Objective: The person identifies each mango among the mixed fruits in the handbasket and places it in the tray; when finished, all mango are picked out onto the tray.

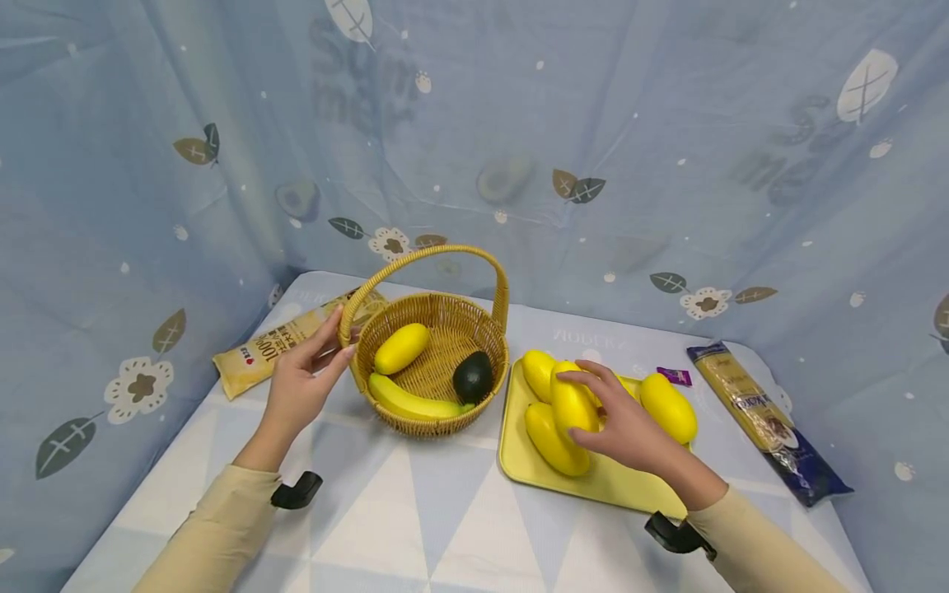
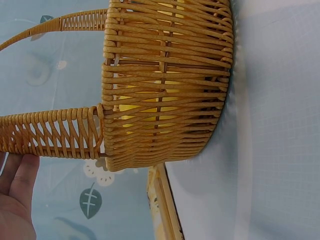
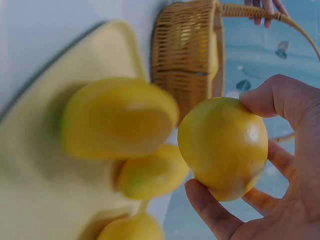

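My left hand (image 1: 300, 383) holds the lower left end of the wicker basket's handle (image 1: 348, 317); in the left wrist view its fingertips (image 2: 27, 167) meet the handle's edge. Inside the basket (image 1: 432, 427) lie a yellow mango (image 1: 402, 348), a banana (image 1: 411, 402) and a dark green avocado (image 1: 473, 377). Between thumb and fingers, my right hand (image 1: 630, 428) grips another mango (image 1: 572, 399), held above the yellow tray (image 1: 623, 486). On that tray rest several more mangoes, one (image 1: 556, 443) directly beneath the held one and one (image 1: 669, 409) at the right.
Left of the basket, partly behind it, lies a yellow food bag (image 1: 259, 358). A small purple packet (image 1: 675, 376) sits beyond the tray, and a long blue and gold package (image 1: 767, 424) lies at the right edge. Patterned blue curtain (image 1: 474, 148) surrounds the table.
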Available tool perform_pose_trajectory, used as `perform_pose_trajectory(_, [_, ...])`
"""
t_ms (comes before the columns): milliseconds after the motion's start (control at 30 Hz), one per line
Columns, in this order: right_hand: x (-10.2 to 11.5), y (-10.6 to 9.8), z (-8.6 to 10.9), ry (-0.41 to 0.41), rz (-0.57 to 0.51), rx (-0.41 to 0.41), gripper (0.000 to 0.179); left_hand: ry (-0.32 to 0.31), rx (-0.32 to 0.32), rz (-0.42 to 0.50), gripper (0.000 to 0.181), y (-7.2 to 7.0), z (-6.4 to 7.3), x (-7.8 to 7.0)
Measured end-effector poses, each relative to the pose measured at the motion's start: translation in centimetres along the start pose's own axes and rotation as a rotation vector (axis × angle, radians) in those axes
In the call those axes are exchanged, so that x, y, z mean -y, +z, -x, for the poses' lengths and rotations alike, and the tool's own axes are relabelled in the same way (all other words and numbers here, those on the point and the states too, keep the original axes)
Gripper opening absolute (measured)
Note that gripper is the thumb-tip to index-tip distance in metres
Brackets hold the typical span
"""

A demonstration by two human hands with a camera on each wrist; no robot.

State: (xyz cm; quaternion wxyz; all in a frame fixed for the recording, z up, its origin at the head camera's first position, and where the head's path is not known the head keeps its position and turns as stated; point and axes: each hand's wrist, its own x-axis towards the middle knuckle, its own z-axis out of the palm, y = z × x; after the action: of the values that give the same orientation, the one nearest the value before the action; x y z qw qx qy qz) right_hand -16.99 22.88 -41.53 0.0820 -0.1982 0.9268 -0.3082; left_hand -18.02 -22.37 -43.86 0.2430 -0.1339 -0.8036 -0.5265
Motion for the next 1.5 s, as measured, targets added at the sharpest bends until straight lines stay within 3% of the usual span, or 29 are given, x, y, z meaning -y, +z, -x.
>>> perform_pose_trajectory(533, [-4.9, 0.7, 4.7, 0.187, 0.047, 0.029, 0.068, -0.013, 0.004, -0.014, 0.066, -0.1, 0.0, -0.3])
perform_pose_trajectory(833, [-6.5, 1.8, 5.8, 0.154, 0.091, 0.067, 0.068, -0.023, 0.008, -0.008, 0.067, -0.1, 0.1, -0.4])
perform_pose_trajectory(1133, [-6.8, 1.6, 6.3, 0.166, 0.074, 0.066, 0.082, -0.034, 0.01, -0.011, 0.066, 0.0, 0.0, -0.4])
perform_pose_trajectory(1500, [-6.8, 1.3, 6.5, 0.192, 0.069, 0.081, 0.074, -0.036, 0.015, -0.017, 0.068, 0.0, 0.0, -0.5])
